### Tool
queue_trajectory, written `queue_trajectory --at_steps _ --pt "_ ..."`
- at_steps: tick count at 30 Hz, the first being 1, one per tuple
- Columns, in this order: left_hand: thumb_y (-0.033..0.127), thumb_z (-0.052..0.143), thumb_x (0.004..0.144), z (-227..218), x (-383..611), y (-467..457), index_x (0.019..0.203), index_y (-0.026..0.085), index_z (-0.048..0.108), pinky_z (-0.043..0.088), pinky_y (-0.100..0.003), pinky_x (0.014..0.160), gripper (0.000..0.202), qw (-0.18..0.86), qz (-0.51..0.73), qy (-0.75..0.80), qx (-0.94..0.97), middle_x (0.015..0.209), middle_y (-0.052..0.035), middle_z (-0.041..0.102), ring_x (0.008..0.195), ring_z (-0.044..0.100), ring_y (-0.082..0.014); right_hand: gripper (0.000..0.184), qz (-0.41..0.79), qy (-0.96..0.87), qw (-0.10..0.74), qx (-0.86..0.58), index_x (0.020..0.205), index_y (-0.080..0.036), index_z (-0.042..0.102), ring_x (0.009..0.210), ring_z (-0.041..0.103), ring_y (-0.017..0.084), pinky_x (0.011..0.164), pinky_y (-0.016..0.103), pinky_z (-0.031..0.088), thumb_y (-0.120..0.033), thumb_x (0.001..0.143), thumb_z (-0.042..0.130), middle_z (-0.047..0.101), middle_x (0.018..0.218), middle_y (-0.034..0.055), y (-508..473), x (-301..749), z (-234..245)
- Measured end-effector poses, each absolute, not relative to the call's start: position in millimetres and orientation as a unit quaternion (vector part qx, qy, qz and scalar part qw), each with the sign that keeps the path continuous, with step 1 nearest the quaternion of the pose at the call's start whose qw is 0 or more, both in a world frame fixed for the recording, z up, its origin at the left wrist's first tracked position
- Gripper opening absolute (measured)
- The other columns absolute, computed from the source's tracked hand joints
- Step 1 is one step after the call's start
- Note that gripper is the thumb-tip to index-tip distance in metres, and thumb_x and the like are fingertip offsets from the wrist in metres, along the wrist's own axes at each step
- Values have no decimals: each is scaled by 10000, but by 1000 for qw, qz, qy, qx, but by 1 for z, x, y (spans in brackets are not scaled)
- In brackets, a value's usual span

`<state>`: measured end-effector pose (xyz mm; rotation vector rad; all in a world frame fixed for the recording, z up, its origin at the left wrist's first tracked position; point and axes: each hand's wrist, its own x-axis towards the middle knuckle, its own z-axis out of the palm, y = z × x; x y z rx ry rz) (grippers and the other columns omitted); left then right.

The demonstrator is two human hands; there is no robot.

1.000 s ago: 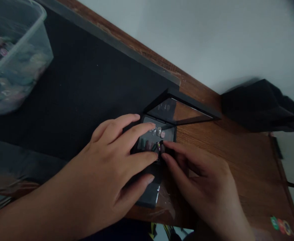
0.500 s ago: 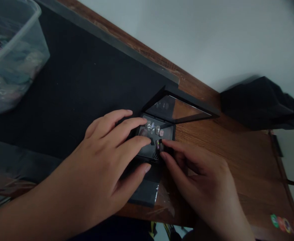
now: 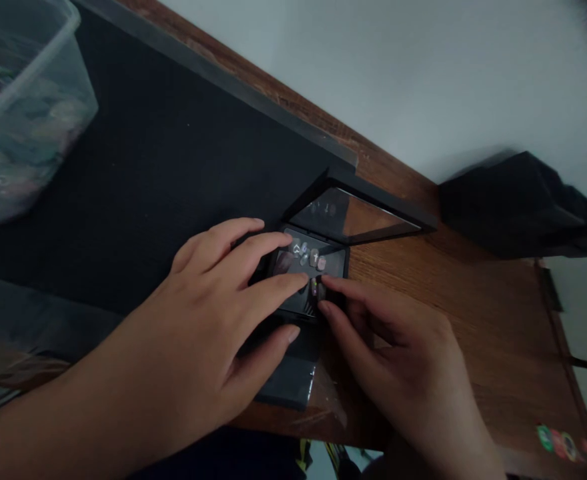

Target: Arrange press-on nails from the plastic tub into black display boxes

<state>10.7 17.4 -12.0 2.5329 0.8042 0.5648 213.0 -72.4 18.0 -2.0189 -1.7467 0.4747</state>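
Observation:
A small black case (image 3: 336, 267) lies with its window lid (image 3: 358, 217) tilted up at the back. Inside sit several small press-on nails, among them a grey one with a cross (image 3: 314, 258), a pink one (image 3: 321, 263) and an iridescent purple one (image 3: 314, 287). My left hand (image 3: 213, 307) spreads over the case's left side, fingers apart. Its index fingertip reaches in near the purple nail, and the thumb hangs by the front edge. From the right, my right hand (image 3: 403, 340) pinches a small dark, clear nail (image 3: 322, 291) between thumb and index finger, beside the purple one.
A clear plastic tub (image 3: 33, 127) full of small packets stands at the left on a black mat (image 3: 138, 147). A black bulky object (image 3: 518, 207) rests against the wall at the right. Colourful round stickers (image 3: 556, 440) mark the wooden table (image 3: 453, 280) at lower right.
My left index fingertip has slid slightly right, closer to the purple nail and my right fingers. The right hand keeps nearly the same place and pinch.

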Motion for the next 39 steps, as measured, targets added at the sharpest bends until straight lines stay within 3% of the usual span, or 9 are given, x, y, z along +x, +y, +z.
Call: queue_trajectory --at_steps 18,26,39 --pt "268 586 929 -12 10 17 1224 272 683 404 -628 1122 311 238 229 268 905 1417 -72 577 1402 420 -372 254 184 -621 225 -728 1179 -339 712 546 542 71 527 217 420 -264 938 683 608 682 -79 -73 213 16" --pt "310 591 922 -11 9 18 1228 306 694 385 -677 1112 322 226 202 278 911 1515 -75 483 1437 369 -403 238 192 -613 223 -733 1165 -339 714 542 508 81 544 225 411 -276 938 679 542 637 -81 -73 214 12" --pt "257 562 956 -12 11 19 1055 322 740 383 -639 1106 213 236 222 271 906 1398 -40 573 1404 395 -355 232 185 -616 219 -734 1163 -306 728 547 505 92 559 239 402 -284 940 668 544 631 -69 -72 214 12"
